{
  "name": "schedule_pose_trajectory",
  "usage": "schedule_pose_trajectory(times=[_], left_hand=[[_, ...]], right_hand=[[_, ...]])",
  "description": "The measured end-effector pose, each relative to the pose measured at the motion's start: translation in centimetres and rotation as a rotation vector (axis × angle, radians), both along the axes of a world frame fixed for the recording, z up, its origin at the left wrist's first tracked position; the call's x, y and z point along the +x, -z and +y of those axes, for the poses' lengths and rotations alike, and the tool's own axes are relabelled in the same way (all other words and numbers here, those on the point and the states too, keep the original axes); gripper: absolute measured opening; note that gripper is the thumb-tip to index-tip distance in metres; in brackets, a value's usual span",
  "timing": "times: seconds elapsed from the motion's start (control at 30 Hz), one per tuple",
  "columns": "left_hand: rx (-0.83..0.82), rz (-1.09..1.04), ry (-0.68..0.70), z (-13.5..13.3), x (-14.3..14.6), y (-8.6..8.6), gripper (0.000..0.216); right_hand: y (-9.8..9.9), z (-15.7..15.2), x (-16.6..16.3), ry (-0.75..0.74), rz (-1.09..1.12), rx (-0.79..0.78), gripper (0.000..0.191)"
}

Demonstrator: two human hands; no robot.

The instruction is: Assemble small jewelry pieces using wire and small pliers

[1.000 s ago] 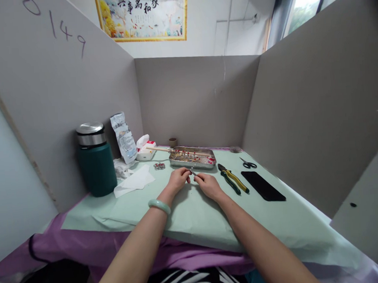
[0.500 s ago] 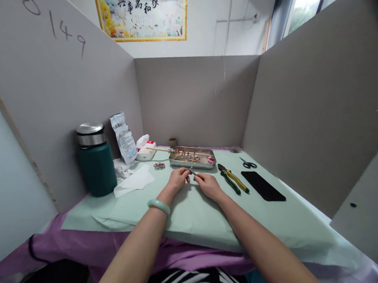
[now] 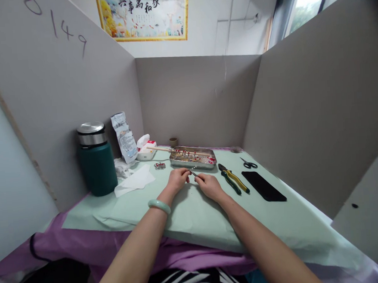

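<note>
Over the middle of the green-covered table, my left hand (image 3: 179,179) is closed in a pinch; what sits between its fingertips is too small to make out. A thin metal tool (image 3: 194,173), perhaps tweezers, is gripped in my right hand (image 3: 209,186), its tip pointing at the left fingertips. Just behind both hands lies a metal tray (image 3: 193,163) of red and gold beads, with a thin wooden stick (image 3: 159,149) resting across its left end. A small cluster of red and silver beads (image 3: 159,165) lies left of the tray.
To the right lie pliers (image 3: 234,179), black scissors (image 3: 249,163) and a black phone (image 3: 264,186). On the left stand a green thermos (image 3: 96,161), a foil packet (image 3: 124,137), a tissue pack (image 3: 147,148) and white paper (image 3: 135,181). Grey partitions (image 3: 199,102) enclose the table.
Both hands stay almost in place, with only a slight shift of the metal tool's tip. The whole view has moved very slightly.
</note>
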State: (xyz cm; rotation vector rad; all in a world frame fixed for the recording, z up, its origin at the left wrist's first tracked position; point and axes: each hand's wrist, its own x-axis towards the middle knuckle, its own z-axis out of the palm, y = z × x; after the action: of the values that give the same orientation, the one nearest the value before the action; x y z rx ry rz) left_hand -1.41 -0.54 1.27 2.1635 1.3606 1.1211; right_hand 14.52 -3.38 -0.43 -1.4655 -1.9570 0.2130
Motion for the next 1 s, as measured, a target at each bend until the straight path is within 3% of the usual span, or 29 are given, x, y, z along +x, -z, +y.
schedule_pose_trajectory(times=[0.17, 0.33, 0.5, 0.6, 0.77, 1.0], left_hand=[[0.019, 0.065, -0.056, -0.19, -0.01, -0.04, 0.028], [0.046, 0.121, -0.102, -0.31, 0.39, 0.03, 0.03], [0.051, 0.086, -0.145, -0.23, 0.75, 0.14, 0.025], [0.003, -0.015, -0.075, -0.15, 0.71, 0.19, 0.028], [-0.243, -0.322, 0.127, 0.03, 0.59, 0.47, 0.031], [-0.339, -0.411, 0.173, 0.31, 0.43, 0.8, 0.028]], right_hand=[[-0.03, -0.25, -0.38, 0.102, -0.113, 0.026, 0.031], [0.0, -0.02, -0.35, 0.052, -0.067, -0.02, 0.03], [0.29, 0.13, -0.68, 0.131, -0.077, 0.008, 0.031], [0.34, 0.15, -0.73, 0.098, -0.036, 0.023, 0.032], [0.17, 0.18, -0.22, 0.083, 0.007, 0.037, 0.034], [0.02, 0.15, 0.12, 0.084, 0.026, 0.05, 0.035]])
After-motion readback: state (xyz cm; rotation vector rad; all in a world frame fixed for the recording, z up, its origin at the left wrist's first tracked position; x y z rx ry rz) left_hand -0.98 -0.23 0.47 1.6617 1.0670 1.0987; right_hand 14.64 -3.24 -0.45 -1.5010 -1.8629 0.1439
